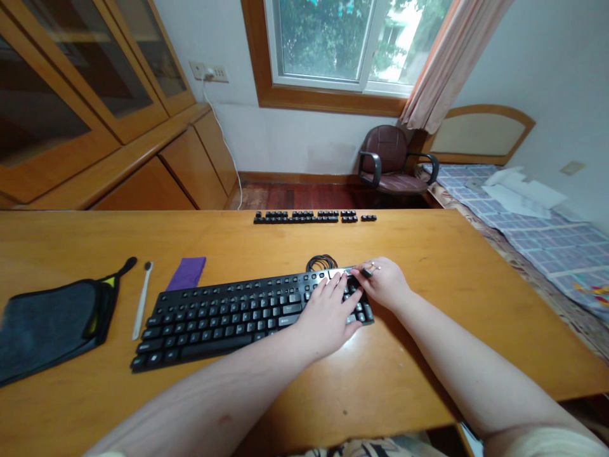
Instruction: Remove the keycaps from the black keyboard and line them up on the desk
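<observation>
Both hands work the right end of a black keyboard (247, 314) lying at a slant on the wooden surface (428, 254). My left hand (326, 311) lies flat and spread over the number-pad keys, unclenched, pressing the board down rather than gripping it. My right hand (385, 282) is pinched around a small dark piece (367, 271), a keycap by the look of it, at the keyboard's top right corner, where a pale strip of bare plate (340, 273) shows.

As I judge it, the risks are small ones: the piece could slip from the pinch and skid off the near right edge toward the bed (547, 235), or the board could shift if the flat hand eases its weight. The coiled black cable (321, 261) sits just behind the corner and could snag a finger.

Farther back, rows of loose black keycaps (309, 217) are lined up near the far edge, well apart from the hands. To the left lie a purple cloth (186, 273), a slim white brush-like tool (141, 299) and a grey pouch (50, 327), none of them within reach of the hands. A brown office chair (390, 162) stands under the window (342, 41).
</observation>
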The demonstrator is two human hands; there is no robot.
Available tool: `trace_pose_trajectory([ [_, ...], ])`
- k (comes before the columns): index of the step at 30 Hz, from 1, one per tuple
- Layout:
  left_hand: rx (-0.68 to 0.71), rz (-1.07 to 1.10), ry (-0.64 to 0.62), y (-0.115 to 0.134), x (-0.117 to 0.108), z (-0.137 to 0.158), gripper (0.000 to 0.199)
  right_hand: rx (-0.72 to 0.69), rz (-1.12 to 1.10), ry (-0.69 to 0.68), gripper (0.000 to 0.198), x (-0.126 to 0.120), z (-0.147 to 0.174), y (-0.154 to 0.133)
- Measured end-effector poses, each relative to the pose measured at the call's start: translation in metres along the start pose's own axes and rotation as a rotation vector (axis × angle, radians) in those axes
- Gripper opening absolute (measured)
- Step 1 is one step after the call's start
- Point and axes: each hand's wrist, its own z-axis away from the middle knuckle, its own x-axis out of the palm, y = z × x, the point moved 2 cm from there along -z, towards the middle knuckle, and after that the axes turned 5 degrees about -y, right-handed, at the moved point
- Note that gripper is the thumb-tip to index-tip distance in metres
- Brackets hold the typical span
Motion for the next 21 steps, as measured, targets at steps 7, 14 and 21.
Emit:
trace_pose_trajectory([
  [7, 0.004, -0.011, -0.016, -0.0007, 0.0014, 0.0004, 0.061, -0.001, 0.027, 0.039, 0.033, -0.0003, 0.0007, 0.0001],
  [14, -0.015, 0.005, -0.058, 0.0001, -0.0033, -0.0016, 0.061, -0.026, 0.039, 0.119, 0.027, 0.0034, 0.0013, -0.0010],
  [21, -0.001, 0.031, -0.030, -0.0008, -0.0025, -0.0007, 0.059, 0.063, -0.016, 0.161, 0.035, 0.0026, 0.0022, 0.0004],
])
